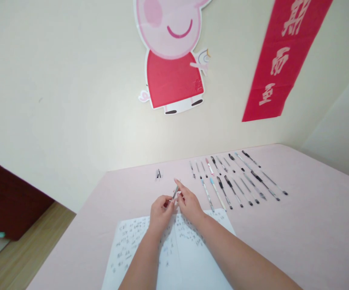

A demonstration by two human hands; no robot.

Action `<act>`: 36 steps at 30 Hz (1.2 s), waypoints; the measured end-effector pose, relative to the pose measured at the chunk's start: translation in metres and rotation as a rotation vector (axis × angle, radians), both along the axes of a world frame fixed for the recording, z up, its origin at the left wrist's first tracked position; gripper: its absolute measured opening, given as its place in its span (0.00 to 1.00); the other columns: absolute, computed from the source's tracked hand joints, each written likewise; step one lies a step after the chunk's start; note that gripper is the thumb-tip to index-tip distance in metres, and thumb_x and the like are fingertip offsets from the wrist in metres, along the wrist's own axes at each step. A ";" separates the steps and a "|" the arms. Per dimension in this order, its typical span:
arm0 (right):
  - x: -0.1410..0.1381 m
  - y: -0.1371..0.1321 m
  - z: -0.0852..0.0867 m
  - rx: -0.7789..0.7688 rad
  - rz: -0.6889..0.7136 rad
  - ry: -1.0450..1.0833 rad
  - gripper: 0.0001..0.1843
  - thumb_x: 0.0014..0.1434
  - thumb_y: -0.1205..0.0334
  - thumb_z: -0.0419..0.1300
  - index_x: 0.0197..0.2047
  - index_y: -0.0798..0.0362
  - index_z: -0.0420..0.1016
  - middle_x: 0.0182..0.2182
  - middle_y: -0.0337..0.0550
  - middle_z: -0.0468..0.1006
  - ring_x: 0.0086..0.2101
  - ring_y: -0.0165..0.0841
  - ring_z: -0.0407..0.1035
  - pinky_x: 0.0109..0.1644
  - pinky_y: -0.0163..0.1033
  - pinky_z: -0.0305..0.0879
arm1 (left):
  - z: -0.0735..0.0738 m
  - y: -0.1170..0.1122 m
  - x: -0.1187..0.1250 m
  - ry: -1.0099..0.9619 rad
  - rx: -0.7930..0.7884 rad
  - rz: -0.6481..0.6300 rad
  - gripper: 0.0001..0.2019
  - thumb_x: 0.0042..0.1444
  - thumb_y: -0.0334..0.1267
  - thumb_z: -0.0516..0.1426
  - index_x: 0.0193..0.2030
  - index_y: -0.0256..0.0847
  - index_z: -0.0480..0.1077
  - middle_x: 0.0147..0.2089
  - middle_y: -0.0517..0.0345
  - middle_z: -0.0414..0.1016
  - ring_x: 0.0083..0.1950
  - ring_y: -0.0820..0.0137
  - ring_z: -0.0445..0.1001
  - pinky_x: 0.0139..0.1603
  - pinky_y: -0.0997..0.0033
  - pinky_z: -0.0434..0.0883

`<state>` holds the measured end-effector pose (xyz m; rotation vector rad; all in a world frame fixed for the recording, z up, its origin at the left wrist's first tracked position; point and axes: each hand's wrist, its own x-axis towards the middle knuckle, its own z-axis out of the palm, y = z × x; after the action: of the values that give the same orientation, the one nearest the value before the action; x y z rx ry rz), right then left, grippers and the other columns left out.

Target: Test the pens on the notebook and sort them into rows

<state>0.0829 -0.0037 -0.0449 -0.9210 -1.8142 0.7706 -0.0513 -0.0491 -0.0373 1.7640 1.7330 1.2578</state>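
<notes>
Both my hands meet above the far edge of an open notebook (192, 257) covered in handwriting. A slim pen (175, 191) slants between them. My left hand (160, 211) closes its fingers round the pen's lower part. At the upper part, my right hand (189, 203) has its thumb and fingers against the pen; its index finger reaches up near the tip. Which end of the pen points up is too small to tell. To the right lie two rows of pens, among them a blue-capped pen (217, 192) and a black-capped pen (233, 191).
A small clear packet with black pieces (158, 174) lies near the wall, left of the pen rows. The pink tabletop (313, 225) runs up to a pale wall with a pig sticker (174, 78) and a red banner (280, 60). The table's left edge drops to a wooden floor (41, 245).
</notes>
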 end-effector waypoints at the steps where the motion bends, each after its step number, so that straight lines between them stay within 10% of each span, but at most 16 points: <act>1: 0.000 0.001 -0.002 -0.012 0.004 -0.002 0.31 0.55 0.73 0.47 0.62 0.45 0.57 0.41 0.41 0.73 0.34 0.29 0.67 0.40 0.35 0.65 | 0.003 -0.001 0.002 -0.026 -0.012 -0.048 0.10 0.52 0.42 0.55 0.32 0.39 0.73 0.28 0.57 0.74 0.30 0.70 0.70 0.33 0.71 0.66; 7: 0.000 0.009 -0.012 -0.143 -0.024 0.097 0.27 0.50 0.75 0.48 0.52 0.49 0.67 0.38 0.39 0.75 0.29 0.27 0.67 0.35 0.33 0.65 | 0.011 -0.004 0.004 -0.178 -0.053 -0.168 0.17 0.55 0.49 0.52 0.34 0.37 0.75 0.31 0.53 0.76 0.35 0.68 0.72 0.38 0.68 0.67; 14: 0.002 0.006 -0.005 -0.301 -0.028 0.292 0.16 0.57 0.63 0.49 0.49 0.51 0.64 0.32 0.39 0.74 0.24 0.27 0.66 0.26 0.31 0.63 | 0.004 0.000 -0.007 -0.465 -0.061 0.068 0.29 0.56 0.58 0.45 0.34 0.35 0.76 0.30 0.50 0.75 0.34 0.67 0.72 0.38 0.66 0.69; 23: 0.007 -0.007 0.019 -0.464 0.060 0.251 0.26 0.54 0.40 0.52 0.34 0.58 0.73 0.21 0.40 0.70 0.20 0.27 0.62 0.24 0.32 0.60 | 0.004 0.006 -0.005 -0.606 -0.056 0.189 0.23 0.53 0.55 0.51 0.31 0.34 0.75 0.27 0.54 0.73 0.30 0.72 0.69 0.35 0.70 0.68; 36: 0.039 -0.065 0.011 -0.497 0.282 -0.059 0.05 0.46 0.68 0.57 0.30 0.55 0.73 0.20 0.35 0.68 0.21 0.26 0.60 0.25 0.31 0.56 | -0.012 0.012 -0.007 -0.561 -0.157 0.163 0.18 0.48 0.51 0.55 0.33 0.36 0.73 0.28 0.57 0.71 0.31 0.72 0.70 0.32 0.74 0.68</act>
<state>0.1221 -0.0690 -0.0343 -1.0142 -1.8609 1.4297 -0.0580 -0.0366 -0.0492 1.0591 1.6015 1.4597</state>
